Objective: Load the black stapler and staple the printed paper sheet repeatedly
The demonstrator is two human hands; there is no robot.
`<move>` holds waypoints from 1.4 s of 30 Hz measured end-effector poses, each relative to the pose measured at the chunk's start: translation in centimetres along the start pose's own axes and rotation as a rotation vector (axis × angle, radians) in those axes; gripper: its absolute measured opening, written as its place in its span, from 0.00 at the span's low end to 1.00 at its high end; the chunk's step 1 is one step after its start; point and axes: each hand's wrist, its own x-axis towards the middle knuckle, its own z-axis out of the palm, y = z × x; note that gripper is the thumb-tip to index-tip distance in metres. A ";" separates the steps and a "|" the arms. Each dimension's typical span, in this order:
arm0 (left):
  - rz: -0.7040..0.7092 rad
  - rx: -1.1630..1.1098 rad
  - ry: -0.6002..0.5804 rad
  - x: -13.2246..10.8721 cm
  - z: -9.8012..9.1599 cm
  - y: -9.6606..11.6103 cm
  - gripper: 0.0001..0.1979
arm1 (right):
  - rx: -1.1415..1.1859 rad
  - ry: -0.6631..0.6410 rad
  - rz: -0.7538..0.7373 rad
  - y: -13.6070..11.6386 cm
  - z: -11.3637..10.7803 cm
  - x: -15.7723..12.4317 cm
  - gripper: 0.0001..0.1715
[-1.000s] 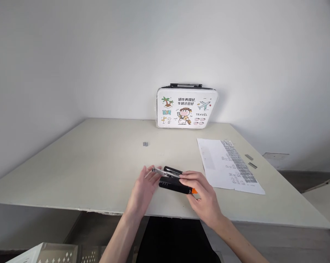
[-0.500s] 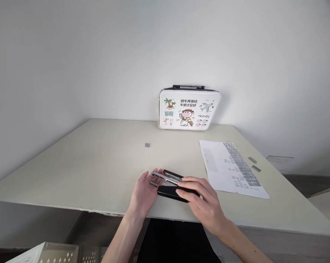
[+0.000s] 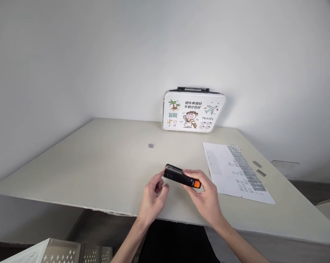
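Observation:
A black stapler (image 3: 181,177) with an orange piece at its rear end is held above the table near its front edge. My right hand (image 3: 205,197) is closed around its rear half, thumb below and fingers on top. At the stapler's front end is my left hand (image 3: 153,199), its index finger stretched out and touching the tip. The other left fingers are curled loosely, with the thumb apart from them; I see nothing held in them. A small pair of grey staple strips (image 3: 151,145) lies on the table beyond the hands.
A white printed case (image 3: 193,111) with a black handle stands against the wall. Right of the stapler lies a white paper sheet (image 3: 222,168) with a dark grid. Two grey staple strips (image 3: 259,168) lie beyond it. White perforated bins (image 3: 62,252) stand below the table (image 3: 99,168) at lower left.
The stapler, opened wide half a second ago, is now folded together and turned so its orange end shows. My left hand has turned from palm-up under it to touching its tip.

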 end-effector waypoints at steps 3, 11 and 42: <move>-0.079 -0.060 0.059 0.8 -0.7 -0.7 0.23 | 0.018 -0.021 0.110 0.8 1.2 1.9 0.14; -0.271 -0.863 0.253 2.7 -3.1 -2.2 0.12 | 0.032 -0.092 0.106 5.5 7.3 9.6 0.19; -0.158 -0.700 -0.039 1.6 2.7 1.9 0.22 | -0.379 -0.103 -0.065 0.2 -1.4 1.1 0.08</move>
